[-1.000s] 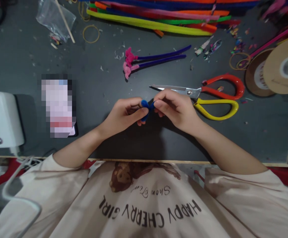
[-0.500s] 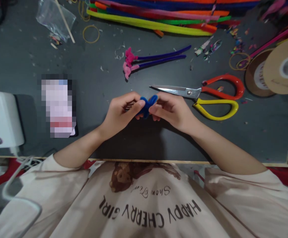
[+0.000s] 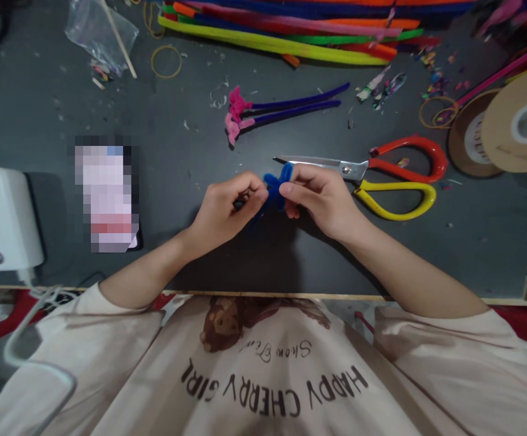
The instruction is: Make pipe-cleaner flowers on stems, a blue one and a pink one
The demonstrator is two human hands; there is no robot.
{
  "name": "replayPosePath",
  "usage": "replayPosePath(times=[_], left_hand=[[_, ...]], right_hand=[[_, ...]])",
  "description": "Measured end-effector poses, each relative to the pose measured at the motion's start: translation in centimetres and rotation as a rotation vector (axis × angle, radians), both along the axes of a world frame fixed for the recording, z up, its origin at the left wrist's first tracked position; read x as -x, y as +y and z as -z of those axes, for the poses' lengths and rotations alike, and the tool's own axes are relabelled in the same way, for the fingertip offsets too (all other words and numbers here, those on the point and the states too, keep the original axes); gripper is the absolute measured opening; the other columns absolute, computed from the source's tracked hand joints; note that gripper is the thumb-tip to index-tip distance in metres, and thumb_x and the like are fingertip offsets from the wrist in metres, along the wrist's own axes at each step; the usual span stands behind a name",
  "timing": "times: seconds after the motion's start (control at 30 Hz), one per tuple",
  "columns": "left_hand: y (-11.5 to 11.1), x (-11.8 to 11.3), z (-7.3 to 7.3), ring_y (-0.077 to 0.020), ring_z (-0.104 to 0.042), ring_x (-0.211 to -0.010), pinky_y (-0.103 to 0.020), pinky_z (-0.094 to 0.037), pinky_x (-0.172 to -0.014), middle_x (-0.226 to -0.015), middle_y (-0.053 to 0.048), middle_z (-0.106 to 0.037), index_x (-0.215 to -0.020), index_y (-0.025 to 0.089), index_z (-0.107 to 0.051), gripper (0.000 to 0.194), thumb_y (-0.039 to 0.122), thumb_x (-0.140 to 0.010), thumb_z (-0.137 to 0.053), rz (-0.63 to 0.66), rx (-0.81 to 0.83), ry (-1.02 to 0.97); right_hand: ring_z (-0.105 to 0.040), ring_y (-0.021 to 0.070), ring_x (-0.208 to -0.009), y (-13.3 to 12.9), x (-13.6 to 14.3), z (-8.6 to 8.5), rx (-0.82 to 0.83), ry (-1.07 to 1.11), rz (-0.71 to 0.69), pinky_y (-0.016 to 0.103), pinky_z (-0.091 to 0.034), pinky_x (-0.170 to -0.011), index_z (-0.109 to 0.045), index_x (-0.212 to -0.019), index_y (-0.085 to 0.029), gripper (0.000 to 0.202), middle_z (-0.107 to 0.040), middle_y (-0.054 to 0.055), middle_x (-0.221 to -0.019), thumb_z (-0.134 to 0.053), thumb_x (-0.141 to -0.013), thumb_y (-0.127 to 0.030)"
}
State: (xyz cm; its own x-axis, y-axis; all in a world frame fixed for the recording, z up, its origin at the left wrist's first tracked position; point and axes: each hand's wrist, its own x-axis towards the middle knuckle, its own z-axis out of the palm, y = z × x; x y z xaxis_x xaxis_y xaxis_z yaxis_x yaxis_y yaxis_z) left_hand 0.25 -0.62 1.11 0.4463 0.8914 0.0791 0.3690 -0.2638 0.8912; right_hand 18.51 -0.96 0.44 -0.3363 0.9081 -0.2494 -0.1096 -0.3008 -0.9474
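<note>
Between my hands is a blue pipe cleaner (image 3: pixel 286 175) bent into small loops. My right hand (image 3: pixel 322 197) pinches it from the right, thumb on top. My left hand (image 3: pixel 229 203) is closed at its left side, thumb and forefinger pinching a lower part of the same pipe cleaner. Part of the blue piece is hidden behind the fingers. Just beyond my right hand lie open scissors (image 3: pixel 348 169) with one red and one yellow handle. Above my hands rest two purple pipe cleaner stems (image 3: pixel 297 112) with pink flower-like ends (image 3: pixel 234 115).
Many coloured pipe cleaners (image 3: pixel 281 42) lie along the back. Ribbon spools (image 3: pixel 495 145) stand at the right. On the left are a blurred phone (image 3: pixel 109 194), a white device with a cable (image 3: pixel 4 218) and a plastic bag (image 3: pixel 95 30). A rubber band (image 3: pixel 166 62) and scraps lie about.
The blue pipe cleaner has moved slightly right and turned, its loops now pointing up more plainly. My left fingers have shifted to its lower left side. Surrounding things have stayed put.
</note>
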Motion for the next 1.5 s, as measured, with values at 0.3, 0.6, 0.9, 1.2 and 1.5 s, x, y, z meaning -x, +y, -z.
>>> replayPosePath(times=[0.3,0.6,0.9,1.2,1.5], left_hand=[[0.1,0.1,-0.1,-0.0036,-0.049,-0.049,-0.014,-0.035,-0.047,-0.055,0.004,-0.055,-0.069,0.017,-0.052,0.029,0.033,-0.093,-0.052,0.004,0.103,-0.102],[0.6,0.2,-0.3,-0.0048,-0.044,-0.053,-0.017,-0.038,-0.052,-0.06,0.003,-0.051,-0.066,0.017,-0.054,0.032,0.038,-0.091,-0.053,0.047,0.114,-0.137],[0.4,0.2,-0.4,-0.0034,-0.04,-0.045,-0.016,-0.03,-0.043,-0.051,0.005,-0.046,-0.061,0.017,-0.049,0.025,0.024,-0.084,-0.053,0.023,0.093,-0.055],[0.5,0.2,-0.5,-0.0028,-0.046,-0.046,-0.015,-0.035,-0.045,-0.051,0.005,-0.05,-0.06,0.017,-0.051,0.023,0.019,-0.082,-0.054,0.039,0.139,-0.114],[0.4,0.8,-0.1,-0.0093,-0.069,-0.078,-0.019,-0.057,-0.07,-0.09,-0.003,-0.072,-0.091,0.018,-0.068,0.018,0.034,-0.084,-0.066,0.127,0.241,-0.295]], right_hand=[[-0.044,0.003,-0.043,0.0,-0.3,-0.5,-0.085,-0.081,-0.098,0.016,-0.031,-0.042,-0.046,-0.06,-0.018,0.039,-0.051,-0.006,-0.05,-0.073,-0.078,-0.039],[-0.041,0.0032,-0.046,-0.3,-0.3,-0.6,-0.073,-0.086,-0.394,0.018,-0.029,-0.043,-0.043,-0.064,-0.019,0.032,-0.046,-0.007,-0.054,-0.064,-0.085,-0.031],[-0.035,0.0035,-0.048,-0.4,-0.1,-0.8,-0.14,-0.114,-0.347,0.02,-0.025,-0.045,-0.046,-0.065,-0.018,0.032,-0.038,-0.009,-0.053,-0.065,-0.085,-0.032],[-0.036,0.0038,-0.05,-0.4,-0.4,-0.6,-0.144,-0.083,-0.332,0.02,-0.026,-0.046,-0.046,-0.066,-0.018,0.031,-0.039,-0.008,-0.056,-0.066,-0.085,-0.032],[-0.04,0.0037,-0.051,0.2,-1.2,-1.0,-0.085,0.004,-0.407,0.018,-0.031,-0.046,-0.045,-0.069,-0.018,0.027,-0.04,-0.007,-0.059,-0.057,-0.091,-0.03]])
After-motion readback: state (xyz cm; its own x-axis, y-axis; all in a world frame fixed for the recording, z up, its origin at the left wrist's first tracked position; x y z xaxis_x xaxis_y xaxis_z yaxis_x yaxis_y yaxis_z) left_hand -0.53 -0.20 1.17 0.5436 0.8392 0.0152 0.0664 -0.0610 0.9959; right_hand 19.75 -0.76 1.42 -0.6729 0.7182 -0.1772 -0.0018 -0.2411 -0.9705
